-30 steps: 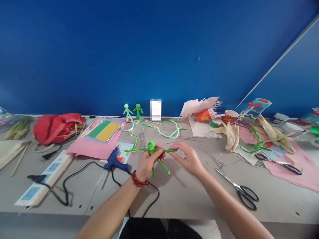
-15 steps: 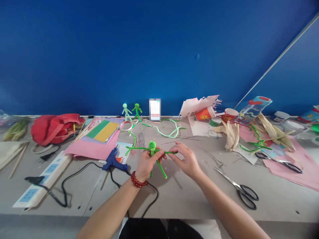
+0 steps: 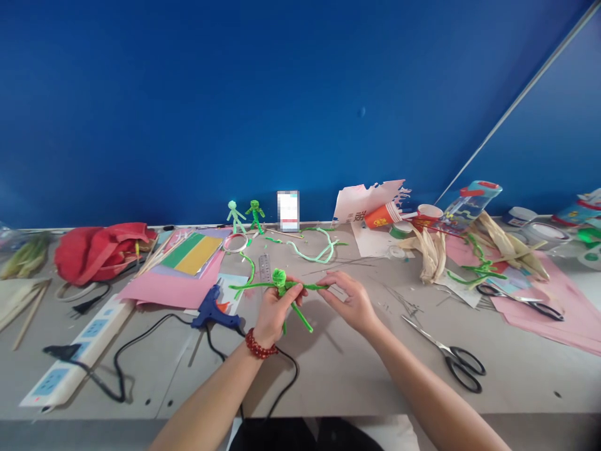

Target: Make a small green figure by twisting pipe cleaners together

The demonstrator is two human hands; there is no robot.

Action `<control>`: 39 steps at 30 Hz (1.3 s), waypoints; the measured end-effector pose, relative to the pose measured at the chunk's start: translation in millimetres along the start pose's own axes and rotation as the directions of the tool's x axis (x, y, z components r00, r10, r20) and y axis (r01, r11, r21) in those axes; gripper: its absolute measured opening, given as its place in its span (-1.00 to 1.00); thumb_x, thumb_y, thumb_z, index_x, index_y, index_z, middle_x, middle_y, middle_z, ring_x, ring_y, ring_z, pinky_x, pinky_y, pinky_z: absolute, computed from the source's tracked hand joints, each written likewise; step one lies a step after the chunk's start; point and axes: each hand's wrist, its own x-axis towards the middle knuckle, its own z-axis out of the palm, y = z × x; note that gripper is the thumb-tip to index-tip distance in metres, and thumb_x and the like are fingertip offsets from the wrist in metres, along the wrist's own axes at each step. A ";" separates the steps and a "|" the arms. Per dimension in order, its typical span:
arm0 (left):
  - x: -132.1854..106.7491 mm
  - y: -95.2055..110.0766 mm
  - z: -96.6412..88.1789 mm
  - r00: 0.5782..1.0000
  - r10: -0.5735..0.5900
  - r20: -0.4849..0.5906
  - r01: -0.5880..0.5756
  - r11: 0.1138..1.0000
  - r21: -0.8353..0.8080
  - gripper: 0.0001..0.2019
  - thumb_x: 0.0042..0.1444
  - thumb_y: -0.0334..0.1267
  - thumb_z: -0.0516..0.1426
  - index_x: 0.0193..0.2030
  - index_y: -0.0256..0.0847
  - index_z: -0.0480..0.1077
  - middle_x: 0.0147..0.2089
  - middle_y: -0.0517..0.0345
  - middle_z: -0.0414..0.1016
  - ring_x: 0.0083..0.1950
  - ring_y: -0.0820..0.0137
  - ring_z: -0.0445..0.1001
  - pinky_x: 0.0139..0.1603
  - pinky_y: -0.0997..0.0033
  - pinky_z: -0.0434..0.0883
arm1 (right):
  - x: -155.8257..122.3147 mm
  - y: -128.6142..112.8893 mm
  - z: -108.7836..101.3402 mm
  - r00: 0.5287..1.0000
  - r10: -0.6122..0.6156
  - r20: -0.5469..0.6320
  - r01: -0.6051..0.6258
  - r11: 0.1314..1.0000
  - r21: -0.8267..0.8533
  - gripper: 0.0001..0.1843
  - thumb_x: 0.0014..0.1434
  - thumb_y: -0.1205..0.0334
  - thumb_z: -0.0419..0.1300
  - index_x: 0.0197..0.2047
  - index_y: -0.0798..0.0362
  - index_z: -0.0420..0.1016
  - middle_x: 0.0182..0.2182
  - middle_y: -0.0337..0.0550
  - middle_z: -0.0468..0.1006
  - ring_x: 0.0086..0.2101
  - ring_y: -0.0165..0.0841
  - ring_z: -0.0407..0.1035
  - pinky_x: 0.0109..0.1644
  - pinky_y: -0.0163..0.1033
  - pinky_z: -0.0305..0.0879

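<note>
A bright green pipe-cleaner figure (image 3: 278, 278) with a coiled round head is held above the table in front of me. My left hand (image 3: 277, 307), with a red bead bracelet at its wrist, grips the figure's body between thumb and fingers. One long green arm stretches out to the left, and two legs hang below the hand. My right hand (image 3: 350, 300) pinches the end of the other arm, on the right. Farther back, a pale green figure (image 3: 235, 216) and a darker green figure (image 3: 255, 216) stand near the wall.
A blue glue gun (image 3: 216, 310) with a black cable lies left of my hands, near a power strip (image 3: 77, 354). Open black-handled scissors (image 3: 453, 357) lie to the right. Behind are a ruler (image 3: 265, 268), pale green pipe cleaners (image 3: 323, 254) and a lit phone (image 3: 288, 211).
My view has shifted slightly. The figure's head leans a little more to the left, and the right fingers still pinch the arm's end.
</note>
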 end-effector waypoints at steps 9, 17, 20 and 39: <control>-2.5 -0.2 -2.4 0.995 0.041 0.094 -0.051 0.993 0.106 -0.85 0.03 -0.24 0.27 -0.26 -0.21 0.46 -0.45 0.21 0.47 -0.40 0.44 0.43 -0.30 0.40 0.40 | 4.3 0.0 -0.4 0.997 -0.079 0.013 0.079 0.997 -0.016 -0.88 0.24 0.22 0.17 -0.16 -0.03 0.51 -0.26 -0.10 0.60 -0.15 -0.24 0.46 0.08 -0.03 0.34; 1.3 2.0 -2.9 0.998 0.038 0.052 -0.040 0.998 0.049 -0.87 -0.02 -0.27 0.28 -0.34 -0.21 0.45 -0.32 0.14 0.53 -0.44 0.46 0.44 -0.35 0.41 0.41 | -52.3 -23.5 -104.8 0.969 0.246 0.006 -0.219 0.874 -0.433 -0.78 0.30 0.06 0.07 -0.22 -0.02 0.45 -0.21 -0.07 0.55 -0.20 -0.24 0.47 -0.12 -0.17 0.39; 0.2 2.6 -1.4 0.996 0.036 0.080 -0.040 0.998 0.044 -0.87 -0.02 -0.26 0.29 -0.35 -0.22 0.45 -0.30 0.13 0.53 -0.43 0.46 0.45 -0.33 0.40 0.42 | -113.1 -18.1 -150.5 0.845 0.512 -0.153 -0.481 0.604 -0.636 -0.73 0.27 -0.03 0.04 -0.26 -0.06 0.44 -0.29 -0.14 0.56 -0.32 -0.23 0.48 -0.29 -0.19 0.37; -0.7 3.9 1.7 0.995 0.010 0.104 0.001 0.994 -0.106 -0.85 -0.04 -0.28 0.30 -0.36 -0.24 0.43 -0.31 0.17 0.51 -0.44 0.50 0.44 -0.38 0.44 0.38 | -119.2 -6.5 -115.8 0.745 0.640 0.188 -0.526 0.737 -0.425 -0.94 -0.07 0.34 0.08 -0.45 -0.01 0.30 -0.54 -0.31 0.34 -0.50 -0.39 0.28 -0.43 -0.33 0.12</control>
